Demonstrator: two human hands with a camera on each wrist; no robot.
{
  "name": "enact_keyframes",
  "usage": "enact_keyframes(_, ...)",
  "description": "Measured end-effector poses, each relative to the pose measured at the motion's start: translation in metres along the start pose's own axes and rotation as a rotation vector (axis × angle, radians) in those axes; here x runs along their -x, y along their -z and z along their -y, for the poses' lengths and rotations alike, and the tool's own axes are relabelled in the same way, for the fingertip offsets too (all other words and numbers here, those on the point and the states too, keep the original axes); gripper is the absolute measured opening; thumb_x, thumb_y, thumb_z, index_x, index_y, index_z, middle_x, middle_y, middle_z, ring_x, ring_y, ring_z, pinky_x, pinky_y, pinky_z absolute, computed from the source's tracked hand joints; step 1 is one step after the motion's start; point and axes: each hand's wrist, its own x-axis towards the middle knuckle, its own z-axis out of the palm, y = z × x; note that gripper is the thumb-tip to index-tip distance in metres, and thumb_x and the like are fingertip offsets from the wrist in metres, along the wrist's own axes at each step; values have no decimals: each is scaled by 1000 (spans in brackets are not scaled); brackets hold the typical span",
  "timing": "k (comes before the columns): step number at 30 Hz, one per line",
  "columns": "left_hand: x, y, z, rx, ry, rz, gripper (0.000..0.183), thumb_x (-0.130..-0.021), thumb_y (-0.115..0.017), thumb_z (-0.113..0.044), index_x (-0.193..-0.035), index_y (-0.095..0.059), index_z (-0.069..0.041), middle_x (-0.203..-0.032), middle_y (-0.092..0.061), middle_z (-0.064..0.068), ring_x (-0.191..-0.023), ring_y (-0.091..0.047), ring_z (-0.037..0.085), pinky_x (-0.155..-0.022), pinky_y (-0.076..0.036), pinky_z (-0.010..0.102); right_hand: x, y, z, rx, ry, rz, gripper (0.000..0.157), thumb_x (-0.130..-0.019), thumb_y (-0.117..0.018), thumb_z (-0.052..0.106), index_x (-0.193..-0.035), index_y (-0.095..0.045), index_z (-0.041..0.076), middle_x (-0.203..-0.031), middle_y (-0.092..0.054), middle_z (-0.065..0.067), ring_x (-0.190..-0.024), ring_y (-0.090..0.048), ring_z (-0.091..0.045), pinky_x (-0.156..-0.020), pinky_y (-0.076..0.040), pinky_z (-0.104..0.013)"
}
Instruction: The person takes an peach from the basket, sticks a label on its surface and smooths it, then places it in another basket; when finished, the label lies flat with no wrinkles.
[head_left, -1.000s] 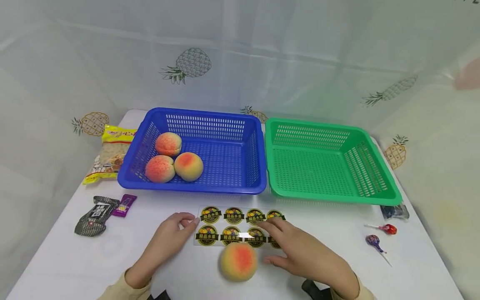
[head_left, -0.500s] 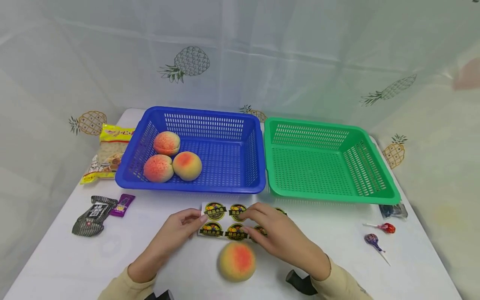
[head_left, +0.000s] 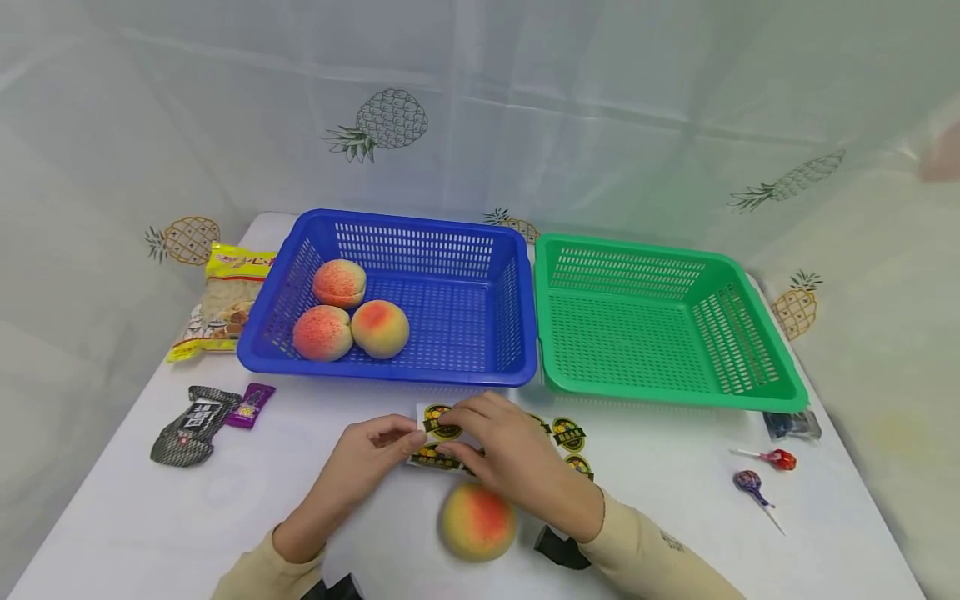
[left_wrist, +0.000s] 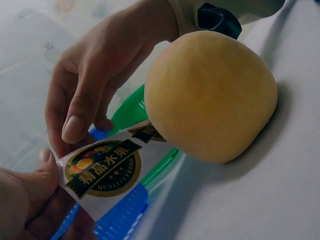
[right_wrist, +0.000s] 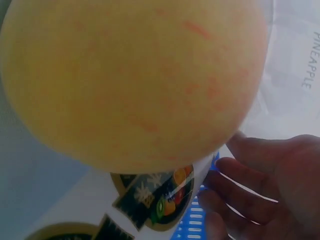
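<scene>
Between finger and thumb my left hand (head_left: 367, 458) pinches the left end of a clear sheet of round fruit stickers (head_left: 429, 455), which is raised and tilted in the left wrist view. My right hand (head_left: 513, 450) reaches over the sheet from the right and hides its middle. Its thumb (left_wrist: 75, 129) and fingertips are close to the held end, thumb and fingers spread apart with nothing seen between them. A yellow peach with a red patch (head_left: 478, 522) sits on the table just in front of the sheet, below the right hand. The peach (right_wrist: 130, 85) fills much of the right wrist view.
A blue basket (head_left: 450, 372) holding several peaches (head_left: 380, 329) stands behind the hands, beside a green basket (head_left: 675, 398). Left lie a yellow snack bag (head_left: 228, 300), a black packet (head_left: 187, 433) and a purple candy (head_left: 251, 406). Two lollipops (head_left: 750, 482) lie right.
My left hand has taken hold of the sticker sheet's left end, lifted it and shifted slightly right. My right hand has moved left across the sheet toward that end. The peach stays put.
</scene>
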Motion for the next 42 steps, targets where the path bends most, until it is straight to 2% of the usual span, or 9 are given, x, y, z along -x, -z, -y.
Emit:
enact_keyframes(5, 0, -1, 0, -8, -17, 9, 23, -75, -67, -38, -87, -69, -19, -83, -66, 0, -77, -61, 13, -69, -49, 26, 0, 0, 0, -1, -9, 25, 23, -83, -60, 33, -101, -64, 18, -98, -61, 10, -93, -52, -4, -84, -41, -20)
enact_keyframes(9, 1, -1, 1, -45, -43, -11, 23, -73, -67, -41, -86, -70, -22, -83, -67, -4, -77, -61, 11, -68, -49, 25, 0, 0, 0, 14, 2, 21, 20, -84, -59, 31, -99, -65, 18, -95, -63, 11, -88, -53, -4, -81, -42, -20)
enact_keyframes(15, 0, -3, 0, -39, -40, -25, 23, -73, -68, -40, -86, -69, -21, -82, -67, -2, -76, -61, 11, -68, -49, 24, -1, 3, 0, 46, 22, -18, 12, -86, -57, 23, -91, -66, 17, -87, -64, 10, -84, -55, -5, -78, -43, -20)
enact_keyframes(20, -2, -3, 0, -64, -17, -25, 25, -73, -67, -43, -86, -68, -22, -78, -66, -2, -73, -61, 12, -66, -48, 23, -4, 7, -2, 47, 4, -60, 10, -86, -56, 19, -90, -65, 15, -84, -63, 9, -80, -53, -5, -72, -43, -20)
enact_keyframes(31, -6, -2, 6, -206, 45, -10, 26, -73, -65, -48, -86, -65, -25, -65, -62, -5, -62, -59, 12, -62, -43, 24, -1, 23, -13, 18, -23, -209, 11, -83, -60, 15, -92, -65, 11, -89, -65, 5, -84, -58, -9, -75, -47, -21)
enact_keyframes(35, -7, 1, 11, -264, 62, -43, 26, -74, -64, -47, -85, -64, -23, -63, -60, -3, -56, -56, 13, -58, -42, 24, 5, 28, -17, -38, -66, -211, 10, -84, -60, 14, -92, -64, 10, -87, -64, 4, -78, -58, -7, -69, -48, -20)
enact_keyframes(39, -7, 2, 15, -379, 35, -93, 26, -76, -64, -45, -84, -64, -21, -66, -60, -7, -59, -54, 8, -56, -42, 24, 14, 28, -21, -92, -116, -181, 10, -85, -58, 14, -94, -63, 11, -85, -62, 5, -67, -53, -3, -59, -46, -17)
enact_keyframes(42, -7, 1, 16, -481, 8, -131, 28, -78, -61, -46, -89, -64, -20, -69, -59, -10, -59, -51, 5, -56, -40, 23, 19, 28, -24, -120, -138, -165, 11, -85, -57, 14, -95, -63, 13, -85, -62, 6, -68, -52, -1, -59, -47, -17)
